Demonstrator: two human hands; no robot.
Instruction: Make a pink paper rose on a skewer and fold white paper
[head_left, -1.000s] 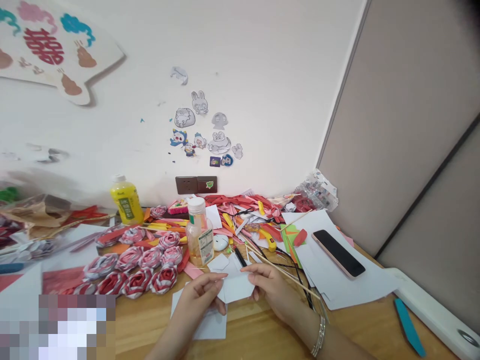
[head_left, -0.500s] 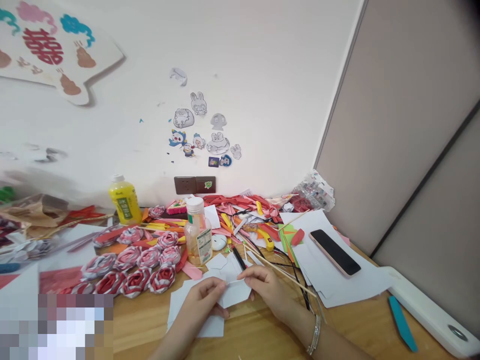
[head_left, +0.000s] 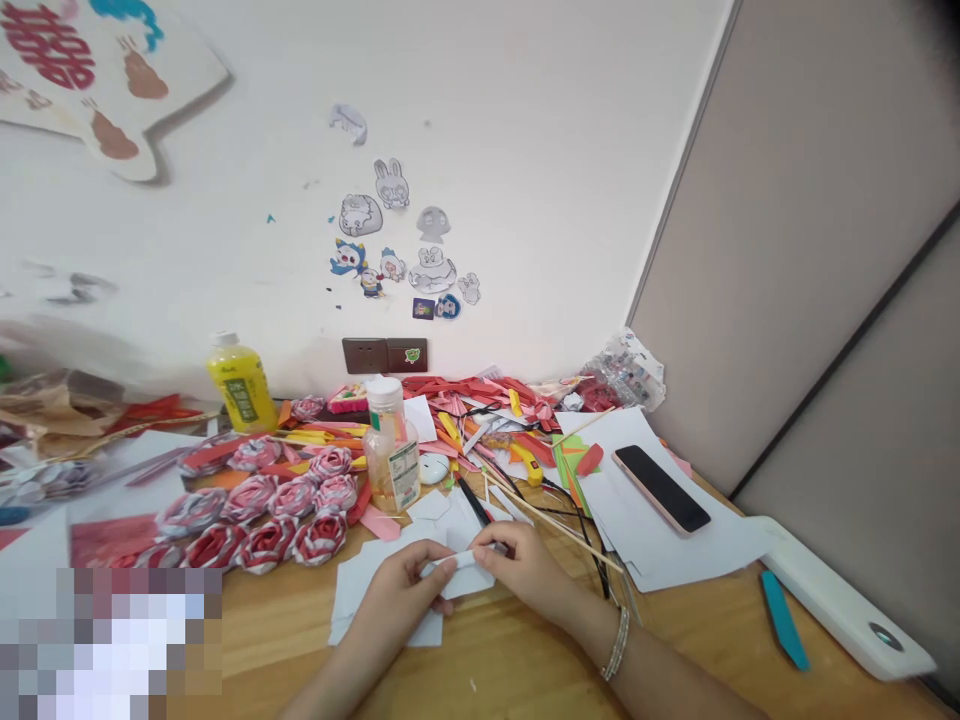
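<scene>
Between my two hands is a small piece of white paper (head_left: 472, 578) with a narrow folded strip along its upper edge. My left hand (head_left: 412, 585) pinches its left end between thumb and fingers. At the right end, my right hand (head_left: 517, 560) grips the same paper, thumb and forefinger on the fold. Beneath them lie loose white sheets (head_left: 352, 590) on the wooden table. A black pen-like stick (head_left: 472, 499) rests just beyond my right hand, and a clear jar with a white lid (head_left: 391, 450) stands beyond my left hand.
Striped paper roses (head_left: 266, 540) sit at the left near a yellow drink bottle (head_left: 244, 385). Paper strips (head_left: 480, 390) heap along the wall. Thin wooden sticks (head_left: 555, 520) and a yellow glue gun (head_left: 527, 462) lie right of centre. A phone (head_left: 661, 488) rests on white paper.
My hands have drawn closer together on the paper, and my left fingers now hold the folded edge at its left end. The whole view has shifted slightly, with things appearing higher and further left.
</scene>
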